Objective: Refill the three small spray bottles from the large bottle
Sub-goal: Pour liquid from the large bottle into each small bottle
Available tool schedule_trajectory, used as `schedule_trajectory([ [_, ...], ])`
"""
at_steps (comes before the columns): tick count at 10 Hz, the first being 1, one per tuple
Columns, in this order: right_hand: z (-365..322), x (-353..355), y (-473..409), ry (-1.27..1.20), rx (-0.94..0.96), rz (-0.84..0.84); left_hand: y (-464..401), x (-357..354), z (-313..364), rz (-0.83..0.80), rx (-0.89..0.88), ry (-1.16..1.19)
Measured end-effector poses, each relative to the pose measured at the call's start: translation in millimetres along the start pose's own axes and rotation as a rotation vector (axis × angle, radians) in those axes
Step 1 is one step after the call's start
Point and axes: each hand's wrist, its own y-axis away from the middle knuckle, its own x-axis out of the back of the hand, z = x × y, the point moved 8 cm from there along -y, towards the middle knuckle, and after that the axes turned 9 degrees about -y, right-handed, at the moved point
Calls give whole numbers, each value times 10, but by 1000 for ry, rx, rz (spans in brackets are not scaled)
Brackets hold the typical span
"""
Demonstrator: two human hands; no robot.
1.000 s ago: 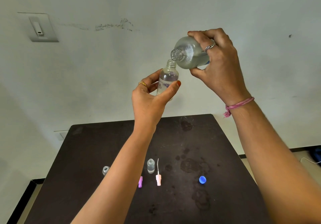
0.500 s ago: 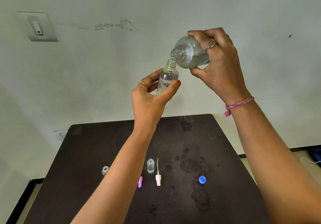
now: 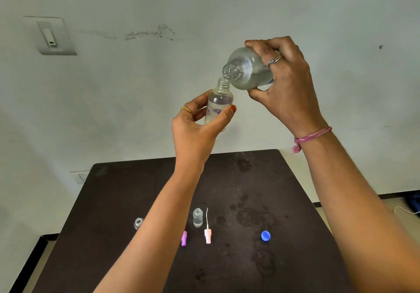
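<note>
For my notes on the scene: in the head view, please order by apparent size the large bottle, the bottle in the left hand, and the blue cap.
1. Large bottle, partly hidden by the right hand.
2. Small bottle in the left hand.
3. Blue cap, on the table.

The cap lies at a different distance from the camera, so its rank is less sure.

Clear large bottle (image 3: 246, 70), purple-printed small bottle (image 3: 217, 108), blue cap (image 3: 265, 235), pink sprayer (image 3: 207, 236), purple sprayer (image 3: 183, 238), dark brown table (image 3: 113, 201).

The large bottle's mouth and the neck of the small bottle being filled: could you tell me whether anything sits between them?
Nothing visible does. The large bottle, tilted in the right hand, has its open mouth just above the uncapped neck of the small spray bottle held by the left hand.
</note>
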Motion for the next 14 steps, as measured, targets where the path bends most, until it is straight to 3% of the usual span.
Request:
schedule_trajectory([
  [14, -11, 21, -6, -13, 15, 16, 4, 13, 26, 15, -10, 3],
])
